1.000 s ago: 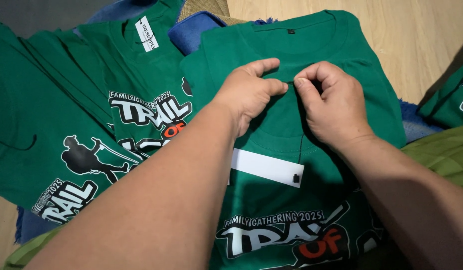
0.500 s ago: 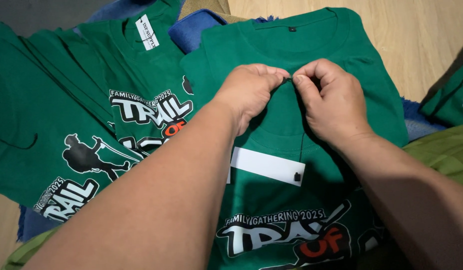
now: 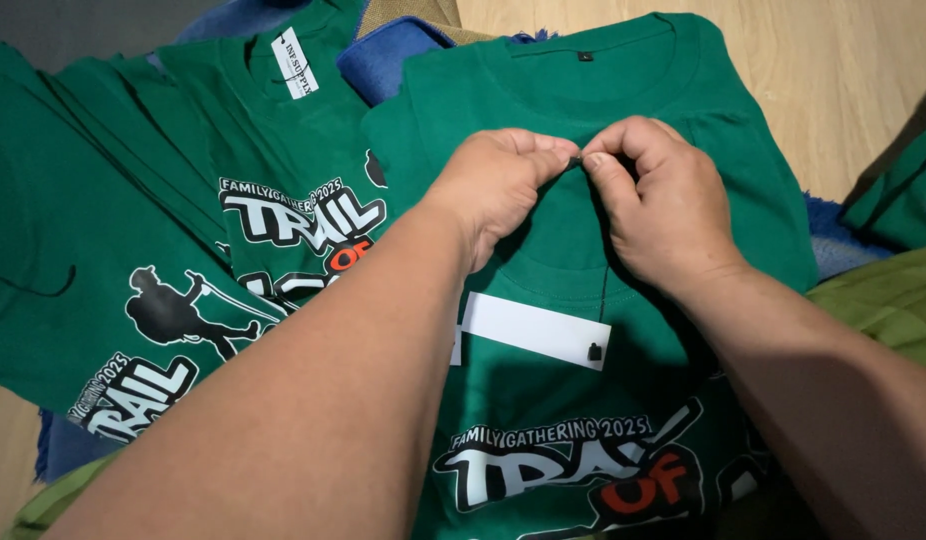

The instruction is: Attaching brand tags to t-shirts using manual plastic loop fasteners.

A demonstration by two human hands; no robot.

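2 forearms in view, both bare from wrist to frame edge; no sleeve shows on either. Left hand: broad, thick fingers, knuckles rounded, no ring, no watch, no glove. Right hand: same build, bare too, short trimmed nails on thumb and forefinger. No wristband, bracelet, tape or marking on either wrist. Forearms heavy-set, with fine hair faintly visible. Upper arms, shoulders and clothing fall outside the frame.

A T-shirt is lying on top, right of a stack of shirts. A hang tag is resting on it, just below both hands.
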